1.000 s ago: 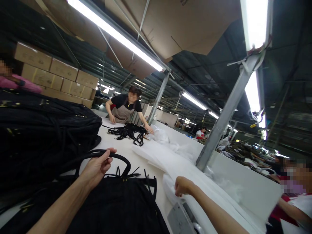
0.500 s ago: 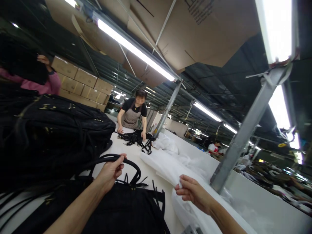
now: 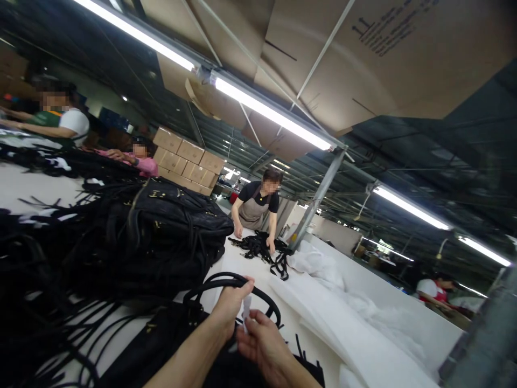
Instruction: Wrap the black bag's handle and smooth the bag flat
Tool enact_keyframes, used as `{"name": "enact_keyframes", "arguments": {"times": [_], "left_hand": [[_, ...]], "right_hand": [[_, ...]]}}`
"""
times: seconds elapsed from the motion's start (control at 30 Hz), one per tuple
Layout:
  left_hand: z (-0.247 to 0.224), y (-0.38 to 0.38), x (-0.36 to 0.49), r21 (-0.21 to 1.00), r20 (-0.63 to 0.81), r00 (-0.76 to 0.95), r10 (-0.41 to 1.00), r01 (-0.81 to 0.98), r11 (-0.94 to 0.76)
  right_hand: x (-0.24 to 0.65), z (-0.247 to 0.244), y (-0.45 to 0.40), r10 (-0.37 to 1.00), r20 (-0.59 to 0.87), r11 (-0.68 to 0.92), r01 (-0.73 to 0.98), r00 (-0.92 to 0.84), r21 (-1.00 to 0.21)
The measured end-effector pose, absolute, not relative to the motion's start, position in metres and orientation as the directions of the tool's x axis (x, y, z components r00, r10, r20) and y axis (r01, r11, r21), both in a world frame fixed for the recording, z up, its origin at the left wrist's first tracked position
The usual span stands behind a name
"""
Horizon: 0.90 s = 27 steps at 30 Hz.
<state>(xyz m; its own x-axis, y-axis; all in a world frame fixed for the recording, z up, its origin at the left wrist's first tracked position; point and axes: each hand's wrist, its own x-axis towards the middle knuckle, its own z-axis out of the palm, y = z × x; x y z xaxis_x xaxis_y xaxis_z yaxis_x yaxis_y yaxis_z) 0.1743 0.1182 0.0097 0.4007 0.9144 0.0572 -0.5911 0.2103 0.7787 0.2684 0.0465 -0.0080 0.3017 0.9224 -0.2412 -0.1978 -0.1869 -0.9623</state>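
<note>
**Left hand point(image 3: 234, 304) clasps a black handle point(image 3: 262, 295) as right hand point(image 3: 260, 342) pinches a white scrap point(image 3: 245, 311)**

Head view, its centre taken as the middle of the dial. The left hand, between 6 and 7 o'clock, is wrapped round the top of the black handle, which rises in a loop. The right hand sits at 6 o'clock, just beside it, with thumb and fingers closed on the thin white scrap, near the handle. The black bag point(image 3: 226, 366) lies below both hands, between 6 and 7 o'clock at the lower edge, partly covered by the forearms. Loose black cords point(image 3: 95, 337) spread over the white desk point(image 3: 299, 326) between 7 and 8 o'clock.

Between 8 and 9 o'clock a tall pile of black bags point(image 3: 173, 226) with brass-coloured fittings stands on the desk. Near the centre, towards 6 o'clock, lies a tangle of black straps point(image 3: 256, 245); a co-worker in a brown apron point(image 3: 254, 207) leans over it, one hand touching the straps. White sheeting point(image 3: 343, 323) runs along the desk between 4 and 5 o'clock. Stacked cartons point(image 3: 186, 167) stand between 9 and 10 o'clock, near a person in pink sleeves point(image 3: 147, 166). A person in a red apron point(image 3: 438, 291) bends forward towards 4 o'clock. Cardboard sheets point(image 3: 343, 70) hang overhead at 1 o'clock.
</note>
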Motion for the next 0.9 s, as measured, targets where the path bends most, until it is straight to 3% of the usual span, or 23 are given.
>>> {"name": "enact_keyframes", "arguments": {"times": [0.1, 0.27, 0.37, 0.47, 0.57, 0.7, 0.8, 0.9], "left_hand": [[0.008, 0.121, 0.177, 0.761, 0.030, 0.397, 0.917, -0.604, 0.237], [0.004, 0.123, 0.181, 0.727, 0.013, 0.396, 0.918, -0.635, 0.264], [0.002, 0.122, 0.185, 0.693, 0.028, 0.395, 0.918, -0.670, 0.267], [0.001, 0.119, 0.189, 0.662, 0.042, 0.403, 0.914, -0.697, 0.277], [0.001, 0.117, 0.191, 0.644, 0.066, 0.422, 0.904, -0.710, 0.285], [0.000, 0.116, 0.191, 0.644, 0.087, 0.409, 0.908, -0.719, 0.262], [-0.002, 0.116, 0.191, 0.647, 0.084, 0.396, 0.914, -0.720, 0.252], [-0.003, 0.115, 0.191, 0.656, 0.095, 0.401, 0.911, -0.714, 0.246]], "right_hand": [[0.254, 0.008, 0.068, 0.933, -0.110, -0.039, -0.207, 0.343, -0.978], [0.264, 0.015, 0.065, 0.942, -0.135, -0.130, -0.037, 0.307, -0.991], [0.276, 0.016, 0.053, 0.956, -0.071, -0.114, 0.137, 0.284, -0.984], [0.279, 0.030, 0.042, 0.969, 0.099, 0.017, 0.341, 0.224, -0.940], [0.275, 0.054, 0.035, 0.982, 0.129, 0.087, 0.267, 0.140, -0.960], [0.279, 0.076, 0.034, 0.998, 0.030, 0.023, 0.112, 0.056, -0.993], [0.292, 0.077, 0.040, 0.993, 0.087, 0.057, 0.309, 0.083, -0.949], [0.301, 0.074, 0.049, 0.940, 0.321, 0.213, 0.536, 0.115, -0.817]]}}
